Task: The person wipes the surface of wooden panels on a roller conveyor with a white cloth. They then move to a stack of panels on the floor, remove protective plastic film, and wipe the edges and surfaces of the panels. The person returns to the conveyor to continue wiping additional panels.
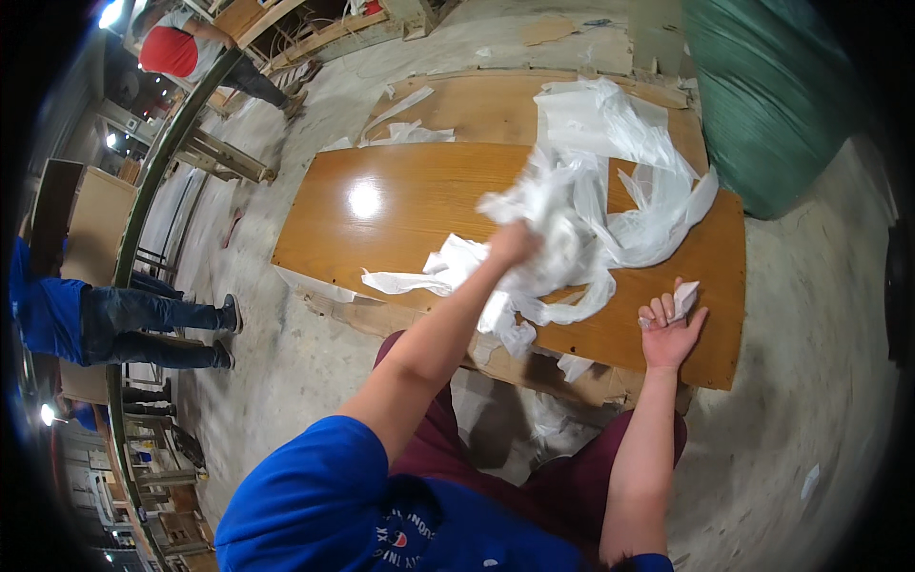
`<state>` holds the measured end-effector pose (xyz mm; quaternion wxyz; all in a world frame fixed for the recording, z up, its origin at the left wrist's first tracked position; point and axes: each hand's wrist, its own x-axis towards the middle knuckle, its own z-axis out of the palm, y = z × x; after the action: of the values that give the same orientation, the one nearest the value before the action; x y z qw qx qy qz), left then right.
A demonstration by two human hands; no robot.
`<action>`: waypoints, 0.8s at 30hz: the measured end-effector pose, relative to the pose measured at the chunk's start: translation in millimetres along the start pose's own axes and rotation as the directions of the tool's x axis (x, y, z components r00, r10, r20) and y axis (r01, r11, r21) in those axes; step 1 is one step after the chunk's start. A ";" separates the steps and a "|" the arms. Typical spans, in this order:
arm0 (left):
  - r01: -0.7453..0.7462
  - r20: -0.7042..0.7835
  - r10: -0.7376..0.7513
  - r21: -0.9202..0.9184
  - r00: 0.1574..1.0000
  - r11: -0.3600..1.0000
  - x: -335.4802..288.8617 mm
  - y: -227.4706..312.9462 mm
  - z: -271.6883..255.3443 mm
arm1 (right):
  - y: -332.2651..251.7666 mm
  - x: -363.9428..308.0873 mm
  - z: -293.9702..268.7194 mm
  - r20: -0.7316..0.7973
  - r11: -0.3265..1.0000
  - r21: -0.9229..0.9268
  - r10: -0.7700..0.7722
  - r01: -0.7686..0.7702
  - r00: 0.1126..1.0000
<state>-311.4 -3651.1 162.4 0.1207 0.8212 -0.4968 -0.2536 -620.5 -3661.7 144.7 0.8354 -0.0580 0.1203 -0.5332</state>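
A glossy brown wooden panel [410, 191] lies flat in front of me. Crumpled white plastic film [648, 234] is heaped over its middle and right part. My left hand [516, 245], slightly blurred, is closed on a bunched part of that film over the panel's middle. Palm up above the panel's near right corner, my right hand [670, 334] has its fingers curled. A small white scrap [685, 299] sits between those fingers; whether it is paper or film I cannot tell.
Brown cardboard [610, 381] shows under the panel's near edge, with another brown board [457, 100] behind it. A large green covered bulk [772, 105] stands at the far right. At left, people [143, 319] work beside a long green-edged rail [143, 200]. Scraps lie on the concrete floor.
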 end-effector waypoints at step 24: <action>-0.146 -0.179 0.124 -0.110 0.976 0.983 110.3 180.1 45.4 | -62.7 6.4 -28.1 -0.098 0.976 0.063 -0.203 0.210 0.974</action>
<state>-430.0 -3831.4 172.5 0.2301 0.7953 -0.5228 -0.2030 -680.3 -3693.2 130.8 0.7706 -0.0153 0.1322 -0.6233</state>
